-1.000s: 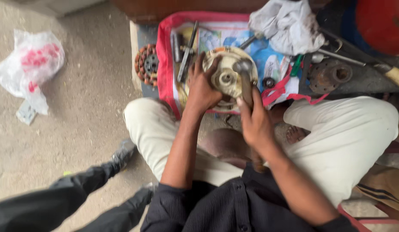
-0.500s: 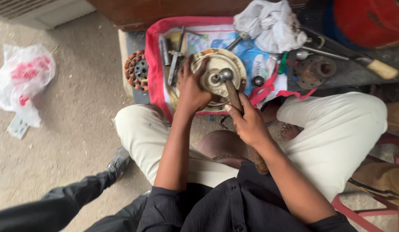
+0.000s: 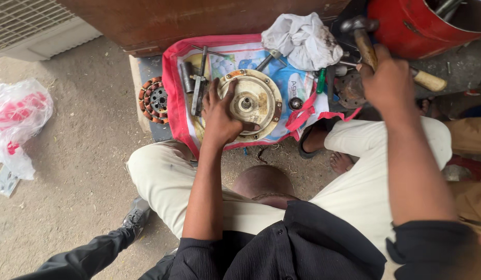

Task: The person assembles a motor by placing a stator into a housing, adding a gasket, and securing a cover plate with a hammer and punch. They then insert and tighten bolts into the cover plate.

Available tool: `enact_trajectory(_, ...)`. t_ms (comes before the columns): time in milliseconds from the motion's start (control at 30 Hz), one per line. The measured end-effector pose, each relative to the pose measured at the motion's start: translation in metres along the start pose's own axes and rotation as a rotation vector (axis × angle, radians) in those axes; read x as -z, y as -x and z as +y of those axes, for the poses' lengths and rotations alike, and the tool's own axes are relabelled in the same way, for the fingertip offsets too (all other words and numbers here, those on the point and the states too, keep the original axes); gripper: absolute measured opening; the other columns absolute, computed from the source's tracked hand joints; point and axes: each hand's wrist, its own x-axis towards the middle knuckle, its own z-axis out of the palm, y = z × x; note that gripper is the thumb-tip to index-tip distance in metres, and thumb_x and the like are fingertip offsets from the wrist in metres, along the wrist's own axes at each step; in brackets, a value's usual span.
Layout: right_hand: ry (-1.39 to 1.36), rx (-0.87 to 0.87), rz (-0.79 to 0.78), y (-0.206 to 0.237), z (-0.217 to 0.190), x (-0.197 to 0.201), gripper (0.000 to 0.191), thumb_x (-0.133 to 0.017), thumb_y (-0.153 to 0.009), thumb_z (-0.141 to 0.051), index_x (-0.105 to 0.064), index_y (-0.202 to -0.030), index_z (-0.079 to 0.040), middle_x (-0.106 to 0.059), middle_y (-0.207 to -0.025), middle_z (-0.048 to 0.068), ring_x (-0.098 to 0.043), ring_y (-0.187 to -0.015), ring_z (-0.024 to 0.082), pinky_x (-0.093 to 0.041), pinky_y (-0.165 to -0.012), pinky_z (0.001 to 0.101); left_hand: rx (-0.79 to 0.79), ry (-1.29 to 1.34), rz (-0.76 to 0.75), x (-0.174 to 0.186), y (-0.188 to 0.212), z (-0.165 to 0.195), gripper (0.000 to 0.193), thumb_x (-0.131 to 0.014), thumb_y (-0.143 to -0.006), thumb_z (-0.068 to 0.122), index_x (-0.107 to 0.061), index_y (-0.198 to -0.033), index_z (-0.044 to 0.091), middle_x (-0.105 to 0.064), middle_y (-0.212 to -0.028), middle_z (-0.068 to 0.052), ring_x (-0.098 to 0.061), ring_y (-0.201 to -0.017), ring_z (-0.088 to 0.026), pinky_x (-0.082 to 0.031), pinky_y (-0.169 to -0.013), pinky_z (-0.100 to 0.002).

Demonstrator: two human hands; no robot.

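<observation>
Head view: the person sat on the ground with legs spread. The left hand (image 3: 222,114) lay flat over the round cream motor housing (image 3: 256,101), fingers spread on its near-left side and thumb near the rim, pressing rather than clenched. The housing sat on a red-edged printed bag (image 3: 173,88) spread on the ground, centre shaft (image 3: 245,102) pointing up. The right hand (image 3: 388,83) was raised to the right, grip clenched on the wooden handle of a hammer (image 3: 362,31), its head up near the red drum (image 3: 411,26).

Around it: a copper-wound stator (image 3: 155,99) just left of the bag, metal tools (image 3: 196,83) on the bag's left part, a crumpled white cloth (image 3: 302,39) at its top, a small bearing (image 3: 296,103) just right of the housing, and a rusty round part (image 3: 349,89) further right. A white plastic bag (image 3: 17,122) lay well apart at left, and another person's dark-sleeved limb and shoe (image 3: 134,215) sat bottom left.

Risk, as judged: the left fingers sat close to the shaft, so a blow landing off centre could hit them. The housing rested on loose fabric and could skid or tilt under a strike. The bearing lay loose and could roll off the bag.
</observation>
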Motion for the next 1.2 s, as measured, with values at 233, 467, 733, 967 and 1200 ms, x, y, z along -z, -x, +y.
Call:
enact_trajectory(233, 0.213, 0.107, -0.076, -0.040, 0.003, -0.011, 0.034, -0.075, -0.101, -0.029, -0.071, -0.122, -0.002, -0.070, -0.105, 0.032, -0.066, -0.098, 0.054, -0.051, -0.086, 0.0612, -0.065, -0.004, 0.043, -0.002, -0.003, -0.009, 0.125, -0.102, -0.040, 0.048, -0.051, -0.151, 0.023, -0.022, -0.165, -0.023, -0.021, -0.150, -0.048, -0.026, -0.116, -0.060)
enact_trajectory(467, -0.102, 0.257, -0.059, -0.007, -0.076, -0.013, 0.049, -0.077, -0.084, -0.004, -0.069, -0.131, -0.013, -0.070, -0.128, 0.016, -0.067, -0.112, 0.035, -0.052, -0.098, 0.0456, -0.013, 0.028, 0.076, 0.001, -0.007, -0.005, 0.121, -0.100, -0.034, 0.038, -0.058, -0.146, 0.025, -0.030, -0.162, -0.020, -0.025, -0.148, -0.047, -0.029, -0.117, -0.058)
enact_trajectory(733, -0.887, 0.483, -0.079, 0.068, -0.184, -0.110, 0.042, -0.063, -0.100, 0.011, -0.060, -0.140, -0.002, -0.067, -0.135, 0.014, -0.068, -0.125, 0.029, -0.058, -0.101, 0.0355, -0.011, 0.019, 0.106, -0.004, -0.017, -0.015, 0.098, -0.088, -0.053, 0.028, -0.060, -0.146, 0.027, -0.035, -0.161, -0.017, -0.034, -0.143, -0.047, -0.033, -0.114, -0.057)
enact_trajectory(967, -0.738, 0.644, 0.141, 0.053, -0.179, -0.130, 0.031, -0.074, -0.093, 0.009, -0.066, -0.122, 0.000, -0.072, -0.115, 0.012, -0.073, -0.101, 0.026, -0.063, -0.083, 0.0372, -0.019, 0.010, 0.104, -0.009, -0.019, -0.021, 0.095, -0.080, -0.053, 0.021, -0.059, -0.146, 0.028, -0.035, -0.160, -0.016, -0.034, -0.142, -0.047, -0.032, -0.116, -0.057)
enact_trajectory(1200, -0.738, 0.459, 0.155, 0.057, -0.181, -0.133, 0.037, -0.090, -0.085, -0.010, -0.058, -0.103, 0.000, -0.062, -0.096, 0.016, -0.064, -0.090, 0.028, -0.054, -0.080, 0.0397, -0.051, 0.004, 0.119, -0.013, -0.016, -0.025, 0.079, -0.077, -0.073, 0.023, -0.059, -0.150, 0.029, -0.034, -0.164, -0.017, -0.034, -0.145, -0.048, -0.030, -0.119, -0.059)
